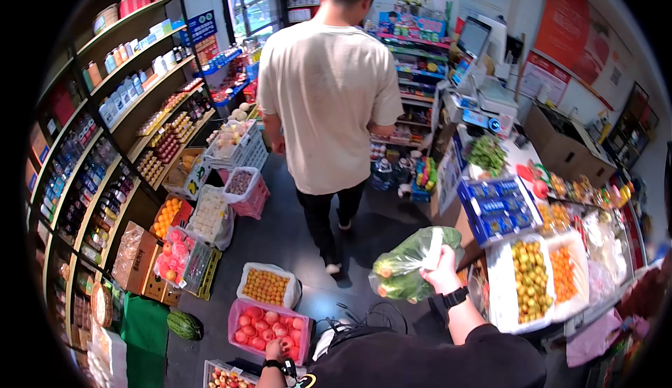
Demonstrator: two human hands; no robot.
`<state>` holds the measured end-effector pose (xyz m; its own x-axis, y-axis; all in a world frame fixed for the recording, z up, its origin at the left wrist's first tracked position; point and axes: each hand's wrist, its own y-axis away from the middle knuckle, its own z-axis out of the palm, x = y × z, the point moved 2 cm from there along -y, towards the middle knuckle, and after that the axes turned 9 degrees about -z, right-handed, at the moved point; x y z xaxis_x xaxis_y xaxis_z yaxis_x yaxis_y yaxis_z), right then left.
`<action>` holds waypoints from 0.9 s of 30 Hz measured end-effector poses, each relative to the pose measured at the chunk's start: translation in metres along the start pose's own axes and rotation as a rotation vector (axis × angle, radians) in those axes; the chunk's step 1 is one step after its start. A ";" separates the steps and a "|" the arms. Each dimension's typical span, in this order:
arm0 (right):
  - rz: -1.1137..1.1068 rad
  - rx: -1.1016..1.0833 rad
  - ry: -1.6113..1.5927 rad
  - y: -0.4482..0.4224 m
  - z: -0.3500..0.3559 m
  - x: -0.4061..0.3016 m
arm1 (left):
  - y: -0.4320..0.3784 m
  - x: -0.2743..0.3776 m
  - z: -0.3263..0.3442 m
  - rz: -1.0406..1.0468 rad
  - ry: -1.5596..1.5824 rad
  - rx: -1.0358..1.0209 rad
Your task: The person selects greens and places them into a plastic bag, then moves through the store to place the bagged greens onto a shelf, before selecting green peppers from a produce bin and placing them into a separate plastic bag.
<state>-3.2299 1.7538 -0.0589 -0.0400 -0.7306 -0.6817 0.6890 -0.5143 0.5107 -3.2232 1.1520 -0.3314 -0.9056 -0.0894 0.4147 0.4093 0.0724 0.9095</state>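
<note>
My right hand (442, 271) is closed on a clear plastic bag of green leafy vegetables (407, 267). Pale cut stem ends show at the bag's lower left, and a white strip runs across it near my fingers. The bag is held up over the dark floor, left of the counter. My left hand (277, 349) is low at the picture's bottom, in front of a pink crate of red round fruit (262, 327). Its fingers look loosely bent; whether they touch the fruit is unclear. Both wrists wear black bands.
A person in a beige T-shirt (328, 99) stands ahead, back turned. Fruit crates and a watermelon (184, 325) line the floor at left, below stocked shelves (142, 83). At right, a counter carries a blue box (499, 209) and trays of small fruit (533, 280). Black cables (386, 309) lie ahead.
</note>
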 end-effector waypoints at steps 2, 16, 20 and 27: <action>-0.054 -0.003 0.021 -0.054 0.021 -0.010 | -0.006 0.028 0.014 -0.078 0.073 -0.016; -0.421 0.022 0.317 -0.365 0.251 -0.066 | -0.159 0.472 0.219 0.364 -0.431 -0.114; -0.515 -0.063 0.473 -0.430 0.336 -0.070 | -0.140 0.639 0.316 0.475 -0.425 -0.251; -0.479 -0.253 0.685 -0.626 0.478 -0.058 | -0.186 0.813 0.422 0.467 -0.389 -0.366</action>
<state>-4.0044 1.9035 -0.0888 0.0216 0.0110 -0.9997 0.8526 -0.5224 0.0127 -4.0823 1.4854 -0.1757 -0.5725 0.2356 0.7853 0.7138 -0.3281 0.6188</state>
